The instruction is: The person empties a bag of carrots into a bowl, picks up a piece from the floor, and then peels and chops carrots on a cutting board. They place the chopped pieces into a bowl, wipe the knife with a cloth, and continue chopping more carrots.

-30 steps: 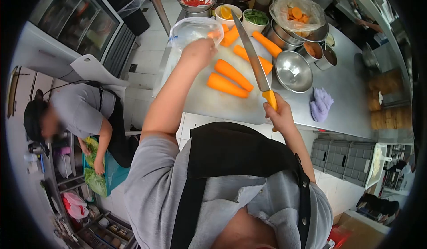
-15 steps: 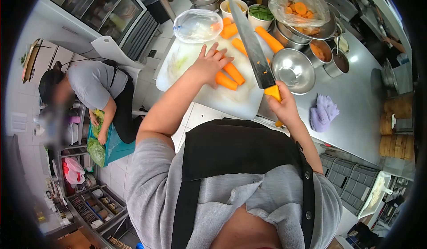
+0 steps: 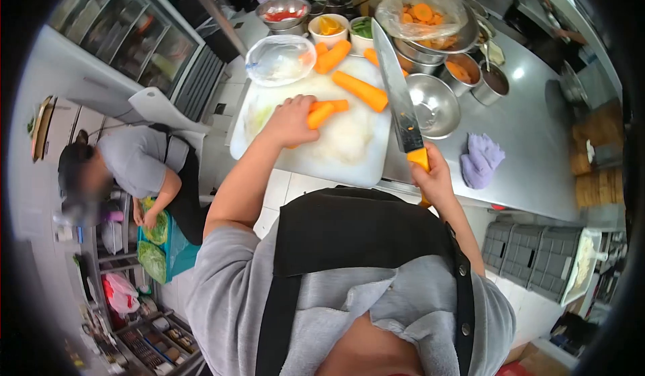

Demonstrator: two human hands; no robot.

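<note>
My left hand [image 3: 293, 122] is closed round peeled carrot pieces [image 3: 329, 111] on the white cutting board [image 3: 336, 168]; its fingers partly cover them. In my right hand [image 3: 435, 171] is a large kitchen knife [image 3: 398, 90], gripped by its yellow handle. The blade points away from me, over the board's right edge. Between the two hands a thick peeled carrot [image 3: 360, 91] lies on the board. More carrot pieces [image 3: 332, 57] rest at the far side, beside a clear plastic bag [image 3: 280, 60].
An empty steel bowl [image 3: 433, 107] stands right of the knife. Behind it are a bag of sliced carrots [image 3: 422, 20] and steel pots [image 3: 490, 84]. A purple cloth [image 3: 482, 161] lies on the steel counter. At left, a co-worker [image 3: 144, 161] bends over a teal crate [image 3: 181, 248] with leafy vegetables.
My left hand has gone from spread fingers over the carrot pieces to closed round them, and has drawn them left. The knife stays in my right hand. The whole view has shifted slightly.
</note>
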